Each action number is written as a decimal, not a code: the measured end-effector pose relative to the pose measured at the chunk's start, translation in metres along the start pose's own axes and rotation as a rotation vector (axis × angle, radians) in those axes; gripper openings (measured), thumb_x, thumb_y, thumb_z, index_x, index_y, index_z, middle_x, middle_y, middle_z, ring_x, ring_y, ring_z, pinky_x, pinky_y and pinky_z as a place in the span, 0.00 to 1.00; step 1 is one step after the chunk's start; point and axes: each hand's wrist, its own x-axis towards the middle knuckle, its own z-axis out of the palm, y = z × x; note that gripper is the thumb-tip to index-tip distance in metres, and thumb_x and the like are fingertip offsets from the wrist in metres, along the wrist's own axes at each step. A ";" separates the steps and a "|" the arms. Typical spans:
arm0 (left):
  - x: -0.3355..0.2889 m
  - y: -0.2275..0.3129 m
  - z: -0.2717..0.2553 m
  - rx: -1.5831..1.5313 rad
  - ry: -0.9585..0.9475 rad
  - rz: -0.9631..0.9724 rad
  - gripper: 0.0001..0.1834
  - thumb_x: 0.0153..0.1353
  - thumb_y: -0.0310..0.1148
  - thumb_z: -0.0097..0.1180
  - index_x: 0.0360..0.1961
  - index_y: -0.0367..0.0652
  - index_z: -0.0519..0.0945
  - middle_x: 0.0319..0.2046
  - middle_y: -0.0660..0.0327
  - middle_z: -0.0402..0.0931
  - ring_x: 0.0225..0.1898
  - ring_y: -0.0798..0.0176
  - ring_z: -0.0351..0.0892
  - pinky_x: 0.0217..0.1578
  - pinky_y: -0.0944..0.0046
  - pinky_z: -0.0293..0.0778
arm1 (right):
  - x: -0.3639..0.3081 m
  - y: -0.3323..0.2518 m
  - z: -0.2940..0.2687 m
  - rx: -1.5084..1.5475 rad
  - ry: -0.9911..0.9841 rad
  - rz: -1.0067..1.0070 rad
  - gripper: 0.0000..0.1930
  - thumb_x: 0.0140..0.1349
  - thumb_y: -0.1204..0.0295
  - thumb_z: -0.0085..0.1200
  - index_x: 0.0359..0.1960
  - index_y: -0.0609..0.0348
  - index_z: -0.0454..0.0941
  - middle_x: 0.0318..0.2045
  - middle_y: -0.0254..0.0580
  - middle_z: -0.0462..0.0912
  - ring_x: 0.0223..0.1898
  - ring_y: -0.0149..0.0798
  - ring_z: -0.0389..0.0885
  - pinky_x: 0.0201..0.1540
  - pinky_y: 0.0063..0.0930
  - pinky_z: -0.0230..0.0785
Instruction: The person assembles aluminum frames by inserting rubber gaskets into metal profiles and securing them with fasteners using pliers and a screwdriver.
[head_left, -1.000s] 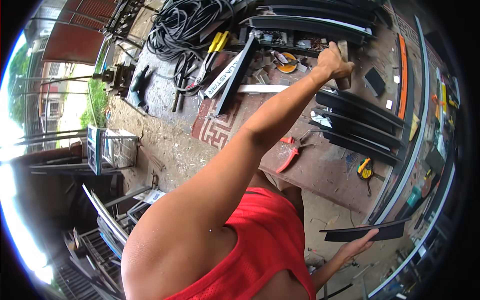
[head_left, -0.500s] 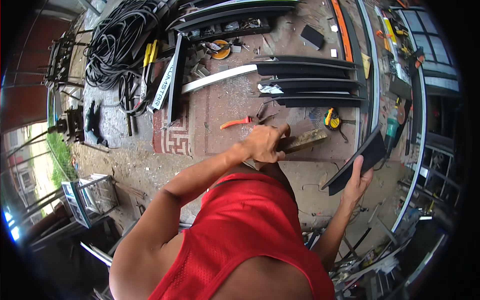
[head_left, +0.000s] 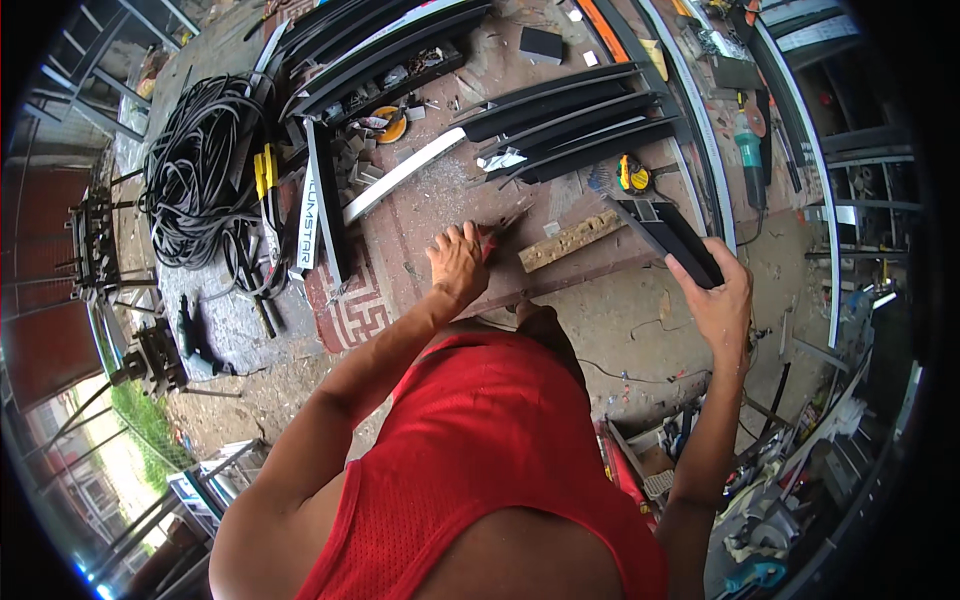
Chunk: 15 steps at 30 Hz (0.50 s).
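My right hand [head_left: 718, 295] grips a short black metal profile [head_left: 678, 238] at its near end. The profile's hollow far end points toward the bench, beside the right end of a worn wooden block [head_left: 570, 241]. My left hand [head_left: 458, 265] lies palm down over the handles of the red-handled pliers [head_left: 489, 243], fingers spread. Most of the handles are hidden beneath it, while the jaws stick out to the upper right. Beyond the block sits a yellow and black tape measure [head_left: 633, 175].
Several black profiles [head_left: 570, 130] are stacked at mid-bench. Coiled black cable [head_left: 205, 165] and a yellow-handled cutter [head_left: 265, 175] lie left. A teal angle grinder [head_left: 748, 150] rests at right. The bench's front edge [head_left: 600, 268] runs before me; scrap [head_left: 800, 480] litters the lower right.
My left hand has moved left from the wooden block onto the pliers, leaving the block uncovered. My right hand has raised and turned the profile toward the bench. The whole view has rotated.
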 end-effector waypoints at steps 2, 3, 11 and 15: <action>0.007 -0.030 0.005 -0.001 0.019 0.154 0.29 0.58 0.39 0.61 0.56 0.37 0.66 0.44 0.42 0.75 0.49 0.37 0.76 0.46 0.41 0.74 | -0.004 -0.007 -0.004 -0.018 0.003 0.002 0.16 0.57 0.67 0.72 0.40 0.64 0.81 0.31 0.46 0.86 0.33 0.39 0.84 0.40 0.30 0.74; 0.007 -0.034 -0.010 0.007 0.018 0.188 0.29 0.58 0.39 0.61 0.56 0.37 0.66 0.44 0.42 0.75 0.49 0.37 0.76 0.46 0.41 0.74 | -0.007 -0.009 -0.004 -0.030 -0.014 0.002 0.17 0.54 0.66 0.73 0.39 0.64 0.81 0.31 0.51 0.86 0.33 0.47 0.87 0.39 0.34 0.75; -0.048 -0.032 -0.174 -0.822 -0.609 0.264 0.23 0.68 0.44 0.62 0.53 0.35 0.76 0.27 0.64 0.74 0.27 0.71 0.68 0.30 0.64 0.67 | -0.014 -0.049 -0.028 -0.219 -0.153 -0.166 0.16 0.47 0.73 0.73 0.37 0.66 0.83 0.31 0.48 0.86 0.32 0.44 0.86 0.40 0.33 0.75; -0.056 -0.005 -0.222 -0.852 -0.533 0.419 0.19 0.70 0.41 0.60 0.53 0.37 0.81 0.25 0.68 0.70 0.28 0.75 0.64 0.29 0.66 0.64 | -0.005 -0.068 -0.036 -0.187 -0.201 -0.119 0.17 0.45 0.73 0.74 0.37 0.65 0.84 0.30 0.49 0.86 0.31 0.50 0.85 0.39 0.35 0.75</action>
